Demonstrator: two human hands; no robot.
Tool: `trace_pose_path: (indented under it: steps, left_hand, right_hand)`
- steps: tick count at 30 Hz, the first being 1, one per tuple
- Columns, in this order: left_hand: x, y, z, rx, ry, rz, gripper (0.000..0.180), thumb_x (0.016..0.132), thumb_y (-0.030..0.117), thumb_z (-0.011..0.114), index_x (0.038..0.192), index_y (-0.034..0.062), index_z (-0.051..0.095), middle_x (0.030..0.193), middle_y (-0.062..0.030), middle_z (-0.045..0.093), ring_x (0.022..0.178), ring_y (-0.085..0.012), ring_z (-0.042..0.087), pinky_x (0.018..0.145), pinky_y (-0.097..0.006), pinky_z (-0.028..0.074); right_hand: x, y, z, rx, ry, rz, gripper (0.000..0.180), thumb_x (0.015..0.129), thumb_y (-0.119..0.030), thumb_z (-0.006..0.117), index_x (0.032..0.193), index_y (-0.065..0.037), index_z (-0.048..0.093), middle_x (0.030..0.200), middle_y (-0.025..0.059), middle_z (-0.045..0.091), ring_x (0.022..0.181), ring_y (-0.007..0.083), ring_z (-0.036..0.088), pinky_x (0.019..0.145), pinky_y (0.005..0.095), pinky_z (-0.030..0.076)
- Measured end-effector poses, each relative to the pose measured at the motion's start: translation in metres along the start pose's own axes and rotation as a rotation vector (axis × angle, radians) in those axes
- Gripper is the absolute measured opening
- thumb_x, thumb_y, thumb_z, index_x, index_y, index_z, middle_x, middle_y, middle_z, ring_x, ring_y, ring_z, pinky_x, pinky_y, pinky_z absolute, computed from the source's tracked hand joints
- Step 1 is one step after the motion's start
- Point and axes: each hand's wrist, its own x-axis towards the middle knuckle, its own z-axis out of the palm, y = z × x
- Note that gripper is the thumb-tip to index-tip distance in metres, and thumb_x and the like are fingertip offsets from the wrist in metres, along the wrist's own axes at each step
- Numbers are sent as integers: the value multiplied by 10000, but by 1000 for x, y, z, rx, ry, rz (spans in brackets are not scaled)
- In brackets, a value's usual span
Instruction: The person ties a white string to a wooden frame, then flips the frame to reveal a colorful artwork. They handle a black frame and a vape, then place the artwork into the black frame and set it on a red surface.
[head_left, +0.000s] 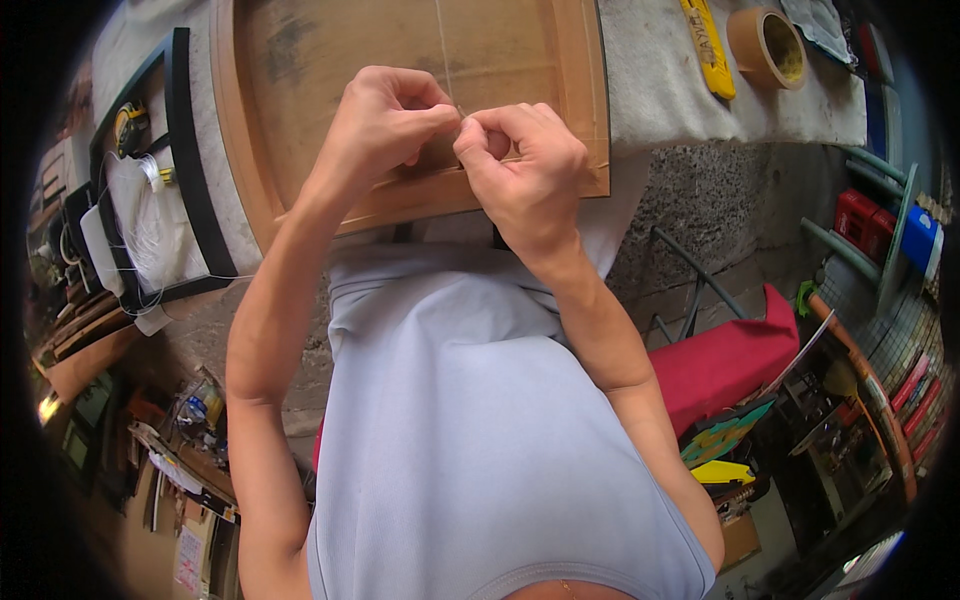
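A wooden frame [585,120] lies on the table in front of me, with a brown backing panel [330,50] inside it. A thin whitish string [444,40] runs down over the panel to my fingers. Above the frame's near rail, my left hand [385,125] is closed, thumb and forefinger pinched at the string. Close beside it, my right hand [530,165] pinches at the same spot, and the fingertips almost touch. The string's end and any knot are too small to make out between the fingers.
Left of the wooden frame lies a black frame [207,200] with a bundle of white string [150,225] and a yellow-black tape measure [130,128]. A yellow utility knife [712,50] and a tape roll [752,45] rest on the white cloth [655,110] at right. Red fabric [730,365] hangs lower right.
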Motion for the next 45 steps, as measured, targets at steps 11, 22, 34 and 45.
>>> trace_pose_path:
  steps: [11,22,34,45]
  left_hand:
    - [-2,-1,7,-27,141,46,39,753,57,633,738,22,644,619,17,594,506,-13,486,432,-163,353]
    - [0,0,7,-7,135,40,21,732,42,626,713,39,618,599,43,555,500,-2,455,428,-164,340]
    - [1,-3,6,-33,109,66,38,756,52,631,724,46,611,622,39,567,512,-2,466,431,-157,341]
    - [-3,3,-11,-97,-131,-11,53,816,67,623,794,23,640,625,37,562,517,-10,471,437,-171,350]
  right_hand:
    - [-5,2,3,-106,-47,-113,109,668,-90,697,619,-81,600,565,16,518,580,211,479,577,348,377]
    - [-3,5,7,-131,5,-206,133,613,-60,680,577,-91,555,517,-11,459,533,190,442,553,332,334]
    - [-4,3,8,-187,-72,-170,140,661,-136,669,593,-74,563,592,38,507,623,215,487,629,369,359]
    - [0,-3,7,-184,-185,-32,114,738,-116,652,666,-39,608,658,87,593,677,267,544,668,392,382]
